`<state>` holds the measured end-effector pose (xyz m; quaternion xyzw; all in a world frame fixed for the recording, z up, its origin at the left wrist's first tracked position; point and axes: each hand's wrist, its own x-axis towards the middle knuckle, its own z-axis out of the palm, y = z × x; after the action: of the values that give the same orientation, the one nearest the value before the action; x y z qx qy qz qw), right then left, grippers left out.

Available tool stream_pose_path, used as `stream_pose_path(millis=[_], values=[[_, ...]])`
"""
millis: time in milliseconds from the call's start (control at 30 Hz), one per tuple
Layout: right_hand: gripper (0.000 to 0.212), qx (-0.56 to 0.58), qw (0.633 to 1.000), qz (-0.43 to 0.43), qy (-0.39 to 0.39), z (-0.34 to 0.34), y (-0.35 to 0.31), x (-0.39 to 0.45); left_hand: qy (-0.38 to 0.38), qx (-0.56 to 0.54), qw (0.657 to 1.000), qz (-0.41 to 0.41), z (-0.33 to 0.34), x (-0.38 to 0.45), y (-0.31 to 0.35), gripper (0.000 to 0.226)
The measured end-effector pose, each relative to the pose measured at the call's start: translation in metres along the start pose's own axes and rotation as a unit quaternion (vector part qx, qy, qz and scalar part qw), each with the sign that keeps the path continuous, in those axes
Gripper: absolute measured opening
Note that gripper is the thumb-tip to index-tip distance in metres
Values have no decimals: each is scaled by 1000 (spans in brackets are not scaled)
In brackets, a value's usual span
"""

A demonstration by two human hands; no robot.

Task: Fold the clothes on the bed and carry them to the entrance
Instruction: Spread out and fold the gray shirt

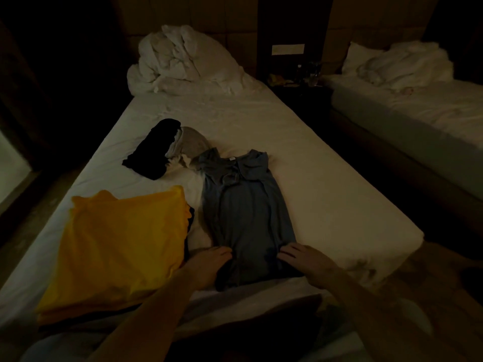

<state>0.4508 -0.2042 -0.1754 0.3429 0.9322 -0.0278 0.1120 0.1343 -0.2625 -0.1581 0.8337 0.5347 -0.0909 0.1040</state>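
Folding partly done, nothing carried yet.
Yellow garment (117, 246) folded; left hand (206, 265) and right hand (305, 262) gripping blue shirt (243, 205) hem; black (154, 150), grey garments (190, 142) unfolded.

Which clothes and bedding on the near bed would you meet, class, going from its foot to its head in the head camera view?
Yellow folded garment → blue-grey shirt, with the left hand and right hand at its near hem → black garment → crumpled white duvet.

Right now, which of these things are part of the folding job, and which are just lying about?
Job: blue shirt under both hands (left hand, right hand); folded yellow garment; black garment; grey garment.
Lying about: crumpled duvet; second bed; nightstand clutter.
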Motion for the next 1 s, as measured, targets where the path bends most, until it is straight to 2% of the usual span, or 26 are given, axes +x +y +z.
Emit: stream_pose_path(millis=[167,300,400,467,567,633,733,800,833,867,933,1000], values=[[79,83,996,4,32,2,1,-1,49,-18,998,-16,6,5,3,47],[53,147,984,96,14,-13,1,7,64,-34,996,-56,5,13,6,45],[28,272,947,156,76,-27,2,19,89,-131,982,-104,-9,20,1,38],[14,326,920,180,119,-38,5,26,135,-270,942,-149,-18,24,-4,35],[11,384,876,227,185,-57,12,37,216,-441,852,-184,-31,32,-17,31],[17,404,851,246,227,-72,19,49,268,-517,789,-196,-41,40,-27,25],[11,436,813,265,280,-93,32,73,325,-615,681,-228,-62,52,-40,15],[13,448,795,267,309,-105,43,92,343,-650,630,-250,-76,64,-51,17],[14,454,788,268,318,-113,48,102,350,-653,620,-258,-82,71,-60,23],[14,459,784,265,324,-121,54,112,356,-644,624,-262,-88,79,-69,27],[15,461,784,256,327,-136,67,136,367,-630,635,-256,-101,94,-89,22],[19,456,789,247,330,-147,80,164,362,-644,624,-254,-113,112,-111,26]])
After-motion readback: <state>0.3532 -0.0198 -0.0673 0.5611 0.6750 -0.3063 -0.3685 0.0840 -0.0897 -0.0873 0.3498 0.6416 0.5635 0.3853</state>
